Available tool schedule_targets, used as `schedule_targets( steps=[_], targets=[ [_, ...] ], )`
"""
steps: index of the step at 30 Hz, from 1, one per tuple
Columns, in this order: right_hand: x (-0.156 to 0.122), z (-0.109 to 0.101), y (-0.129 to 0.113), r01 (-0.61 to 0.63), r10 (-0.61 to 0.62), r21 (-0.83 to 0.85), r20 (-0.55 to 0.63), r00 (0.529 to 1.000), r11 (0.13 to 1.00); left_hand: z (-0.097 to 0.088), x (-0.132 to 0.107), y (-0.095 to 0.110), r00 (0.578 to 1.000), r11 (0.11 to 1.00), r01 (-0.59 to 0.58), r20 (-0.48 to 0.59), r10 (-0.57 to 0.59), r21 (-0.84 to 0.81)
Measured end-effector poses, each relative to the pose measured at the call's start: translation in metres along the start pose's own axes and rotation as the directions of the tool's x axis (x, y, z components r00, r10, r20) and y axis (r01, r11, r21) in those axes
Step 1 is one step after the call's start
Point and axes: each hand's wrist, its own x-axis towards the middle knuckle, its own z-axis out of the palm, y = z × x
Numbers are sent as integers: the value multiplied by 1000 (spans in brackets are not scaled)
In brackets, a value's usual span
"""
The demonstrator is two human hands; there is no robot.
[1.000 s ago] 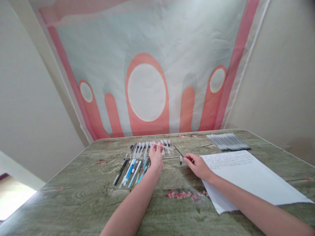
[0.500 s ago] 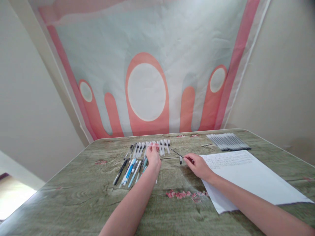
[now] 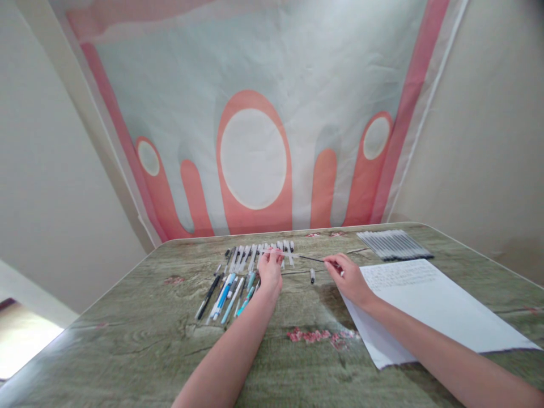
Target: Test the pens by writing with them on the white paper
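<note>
My left hand is closed, pinching a clear pen barrel that lies nearly level above the table. Between the fingertips of my right hand is the end of a thin dark pen refill. The refill points left and meets the barrel's right end; how far it sits inside is too small to tell. Below the refill, a small pen cap with a dark end lies on the table. Just behind my left hand runs a row of clear, white-capped pens, partly hidden by the fingers.
Several black, blue and teal pens lie left of my left forearm. A handwritten paper sheet is partly under my right forearm. Farther back at the right is a neat row of refills. The wood-patterned table ends at a patterned hanging.
My right hand has shifted right and slightly up, bringing the refill from a slant to nearly in line with the barrel. My left hand has moved slightly right, still holding the barrel.
</note>
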Motion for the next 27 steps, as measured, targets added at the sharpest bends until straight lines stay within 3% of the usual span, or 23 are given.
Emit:
schedule_targets(
  steps=[5,9,17,23,27],
  targets=[
    [0,0,-2,-15,23,84,-88,996,996,7,-14,-4,991,993,121,67,-120,-13],
    [-1,1,-1,-5,15,94,-107,994,996,14,-27,-6,959,966,251,149,-241,-56],
    [-5,4,-6,126,-129,88,30,991,988,24,-52,-10,837,872,489,297,-460,-28],
    [-5,7,2,150,-149,31,-13,989,988,24,-41,-6,877,858,480,134,-461,-185],
    [-5,9,10,335,-299,-165,207,931,928,20,-36,-6,878,849,479,111,-466,-224]
  ],
)
